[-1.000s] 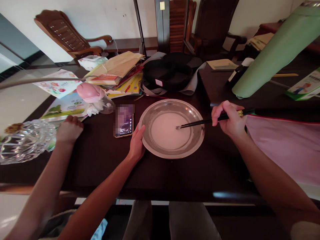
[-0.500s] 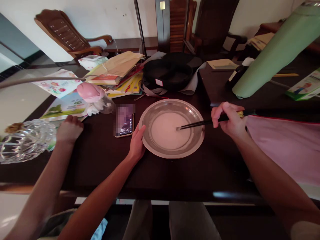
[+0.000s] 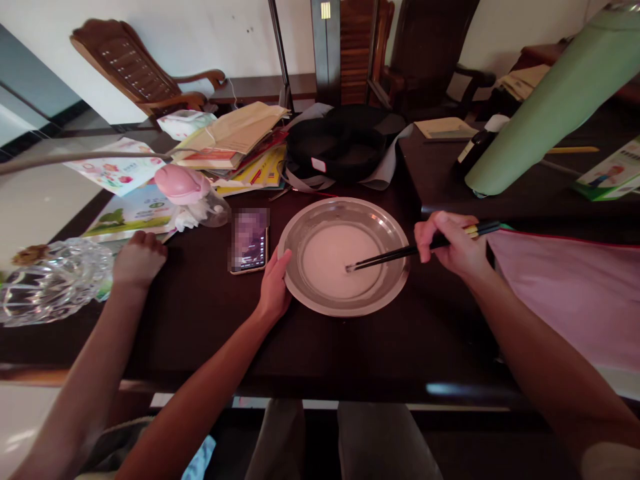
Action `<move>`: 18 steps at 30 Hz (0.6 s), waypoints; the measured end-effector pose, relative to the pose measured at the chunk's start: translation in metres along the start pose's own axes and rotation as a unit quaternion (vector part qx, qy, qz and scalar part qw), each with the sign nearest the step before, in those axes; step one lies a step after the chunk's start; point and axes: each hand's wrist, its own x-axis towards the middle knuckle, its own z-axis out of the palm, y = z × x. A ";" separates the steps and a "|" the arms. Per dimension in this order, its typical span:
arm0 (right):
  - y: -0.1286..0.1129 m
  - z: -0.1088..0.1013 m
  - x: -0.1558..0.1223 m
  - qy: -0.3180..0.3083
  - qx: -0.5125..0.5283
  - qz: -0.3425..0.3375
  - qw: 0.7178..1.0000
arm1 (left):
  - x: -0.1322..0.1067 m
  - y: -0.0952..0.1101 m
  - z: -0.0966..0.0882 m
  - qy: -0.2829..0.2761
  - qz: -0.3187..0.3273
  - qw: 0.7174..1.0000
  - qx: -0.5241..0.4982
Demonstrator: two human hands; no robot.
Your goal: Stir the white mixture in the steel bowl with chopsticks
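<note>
A round metal bowl (image 3: 395, 267) with a pale milky liquid (image 3: 325, 257) sits on the dark table (image 3: 210, 320). My left hand (image 3: 274, 287) presses against the bowl's left rim, thumb on the edge, holding it steady. My right hand (image 3: 450, 247) is closed on a pair of dark chopsticks (image 3: 390, 255). Their tips dip into the liquid near the middle of the bowl.
Another person's closed fist (image 3: 137, 260) rests on the table at the left, beside a crumpled clear plastic bottle (image 3: 50, 283). A phone (image 3: 249, 241) lies left of the bowl. Books, a pink lidded cup (image 3: 181, 185), a black bag (image 3: 340, 143) and a green roll (image 3: 555, 100) stand behind.
My right hand has shifted a little left, and the chopstick tips have moved left and nearer in the liquid. My left hand and the other person's fist have stayed put.
</note>
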 end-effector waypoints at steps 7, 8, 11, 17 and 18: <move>-0.005 0.009 0.000 -0.030 -0.130 0.015 0.991 | 0.000 0.000 0.000 -0.004 0.005 1.000 -0.006; -0.004 0.006 0.001 0.001 -0.114 0.002 0.994 | 0.000 0.000 0.000 -0.005 0.005 1.000 -0.007; -0.001 -0.002 0.003 0.038 -0.031 -0.025 0.998 | 0.000 0.000 0.000 -0.002 0.001 1.000 -0.004; -0.004 0.010 -0.002 -0.072 -0.071 0.040 0.994 | 0.001 -0.001 -0.001 0.003 -0.001 1.000 0.005; -0.004 0.012 -0.002 -0.072 -0.109 0.039 0.991 | 0.001 -0.001 -0.001 0.002 0.001 1.000 0.008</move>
